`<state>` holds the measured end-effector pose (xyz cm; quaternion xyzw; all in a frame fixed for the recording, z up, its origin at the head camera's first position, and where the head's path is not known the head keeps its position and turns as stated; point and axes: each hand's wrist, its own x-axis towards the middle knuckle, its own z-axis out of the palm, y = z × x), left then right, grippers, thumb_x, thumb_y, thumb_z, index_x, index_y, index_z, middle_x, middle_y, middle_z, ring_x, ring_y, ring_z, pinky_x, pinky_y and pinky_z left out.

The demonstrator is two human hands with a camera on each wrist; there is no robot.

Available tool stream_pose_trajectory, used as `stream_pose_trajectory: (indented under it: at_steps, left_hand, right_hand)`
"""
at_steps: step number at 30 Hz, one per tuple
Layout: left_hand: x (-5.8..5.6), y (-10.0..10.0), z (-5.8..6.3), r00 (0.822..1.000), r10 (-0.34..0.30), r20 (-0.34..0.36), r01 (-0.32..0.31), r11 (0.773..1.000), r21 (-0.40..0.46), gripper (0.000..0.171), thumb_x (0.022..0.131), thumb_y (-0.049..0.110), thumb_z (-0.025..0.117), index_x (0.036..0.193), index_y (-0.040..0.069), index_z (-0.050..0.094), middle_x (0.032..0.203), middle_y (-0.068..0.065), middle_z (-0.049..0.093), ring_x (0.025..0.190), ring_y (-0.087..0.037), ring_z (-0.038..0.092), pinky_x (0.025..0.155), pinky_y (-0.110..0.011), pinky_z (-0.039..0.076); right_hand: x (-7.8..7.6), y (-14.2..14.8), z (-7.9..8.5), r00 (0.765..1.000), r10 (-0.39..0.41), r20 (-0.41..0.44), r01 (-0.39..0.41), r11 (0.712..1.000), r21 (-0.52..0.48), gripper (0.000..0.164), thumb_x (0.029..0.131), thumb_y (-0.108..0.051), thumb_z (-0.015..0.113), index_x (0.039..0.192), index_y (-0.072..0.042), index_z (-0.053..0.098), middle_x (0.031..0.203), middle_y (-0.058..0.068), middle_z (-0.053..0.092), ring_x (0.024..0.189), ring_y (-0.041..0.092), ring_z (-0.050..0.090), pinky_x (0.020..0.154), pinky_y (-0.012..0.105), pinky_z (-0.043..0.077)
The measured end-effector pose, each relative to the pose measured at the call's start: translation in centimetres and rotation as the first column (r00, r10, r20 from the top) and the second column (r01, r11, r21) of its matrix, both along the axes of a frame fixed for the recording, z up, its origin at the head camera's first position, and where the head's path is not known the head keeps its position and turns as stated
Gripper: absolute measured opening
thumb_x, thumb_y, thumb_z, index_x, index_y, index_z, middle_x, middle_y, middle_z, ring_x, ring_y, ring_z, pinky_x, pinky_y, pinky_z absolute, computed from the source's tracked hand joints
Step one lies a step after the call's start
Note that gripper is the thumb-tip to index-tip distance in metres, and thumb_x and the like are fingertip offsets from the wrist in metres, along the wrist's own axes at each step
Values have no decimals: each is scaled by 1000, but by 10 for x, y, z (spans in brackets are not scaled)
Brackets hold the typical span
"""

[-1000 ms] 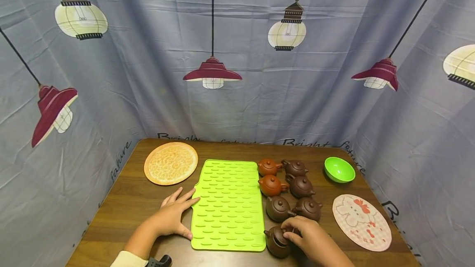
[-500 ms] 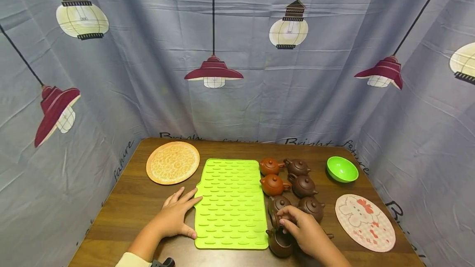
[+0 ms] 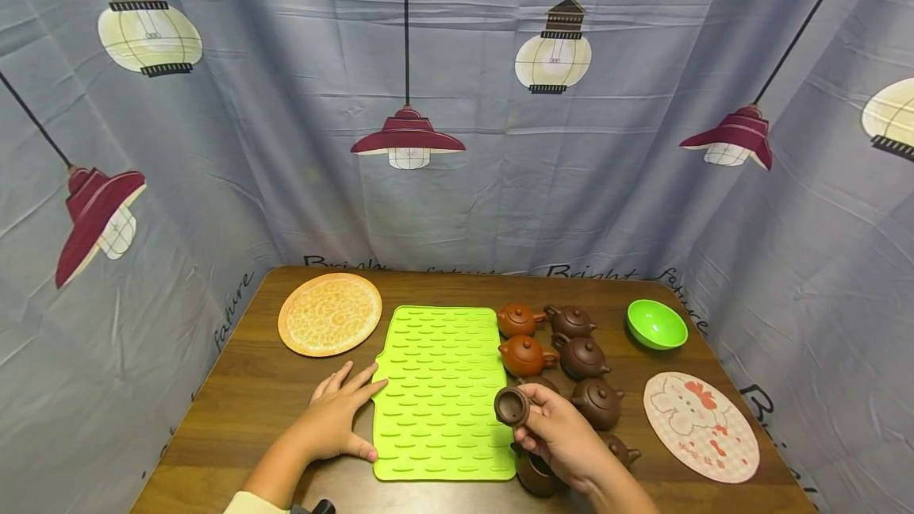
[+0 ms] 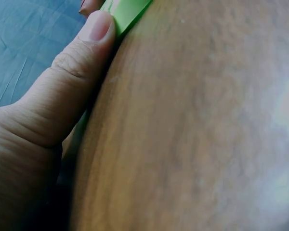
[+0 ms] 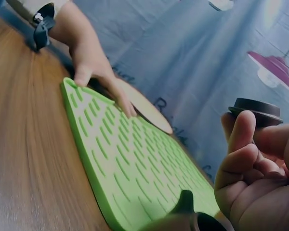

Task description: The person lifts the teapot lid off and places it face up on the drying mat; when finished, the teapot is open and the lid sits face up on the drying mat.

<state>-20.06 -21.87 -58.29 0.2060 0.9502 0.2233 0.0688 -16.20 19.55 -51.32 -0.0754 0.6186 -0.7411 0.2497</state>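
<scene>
In the head view my right hand (image 3: pixel 564 435) pinches a small dark brown teapot lid (image 3: pixel 511 406), its hollow underside turned to the camera, above the mat's right edge. Below that hand stands the uncovered brown teapot (image 3: pixel 537 476), partly hidden by it. The right wrist view has the lid (image 5: pixel 256 110) between thumb and fingers, and the pot's spout at the bottom. My left hand (image 3: pixel 334 422) lies with fingers spread at the left edge of the lime green ridged mat (image 3: pixel 443 395). In the left wrist view its thumb (image 4: pixel 82 57) touches the mat's edge.
Right of the mat, several brown teapots (image 3: pixel 597 403) and two orange-red ones (image 3: pixel 524 356) stand close together. Farther right are a green bowl (image 3: pixel 657 325) and a round rabbit-print placemat (image 3: pixel 700 428). An orange round plate (image 3: pixel 330 314) lies at the back left.
The right hand has lifted the lid off the front brown teapot, raised it and turned its underside up toward the camera. The left hand has stayed at the mat's edge.
</scene>
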Motion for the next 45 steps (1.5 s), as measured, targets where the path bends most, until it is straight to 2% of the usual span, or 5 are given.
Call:
stream_pose_trajectory:
  at_steps: [11,22,35,40,45]
  left_hand:
    - [0,0,1,1000,-4,-3,4,1000,7,129,50,86,74,162,33,40,176,3,18,161,-44,5,122,-70,5]
    - [2,1,3,1000,-14,2,14,1000,15,128,51,85,75,162,31,41,176,1,20,161,-47,6,121,-72,7]
    - [3,0,-1,999,-18,-34,19,1000,14,127,52,84,75,162,31,41,175,-2,23,160,-49,9,120,-75,10]
    - [2,0,-2,1000,-8,-17,8,1000,19,127,52,84,75,162,33,40,176,0,21,160,-47,7,121,-72,7]
    - [4,0,-2,1000,-6,0,6,1000,22,126,53,83,75,163,34,39,176,2,19,161,-45,5,122,-69,5]
  right_hand:
    - [-8,-30,6,996,69,54,-67,997,-41,44,107,-21,61,143,-1,44,109,1,66,81,3,62,68,14,53]
    - [-13,-65,6,991,116,73,-110,991,-74,36,106,-19,62,135,-2,50,106,2,66,77,4,59,66,15,52]
    - [-9,-116,-12,998,29,53,-34,995,89,22,107,-7,53,126,-4,62,90,4,67,67,9,55,60,21,46]
    - [-4,-133,-23,1000,18,-14,-14,974,226,19,105,-7,55,118,-8,69,80,5,68,60,11,55,54,22,44]
    - [1,-144,-34,1000,16,-5,-13,951,309,17,104,-7,58,109,-13,73,75,7,66,50,9,49,41,19,36]
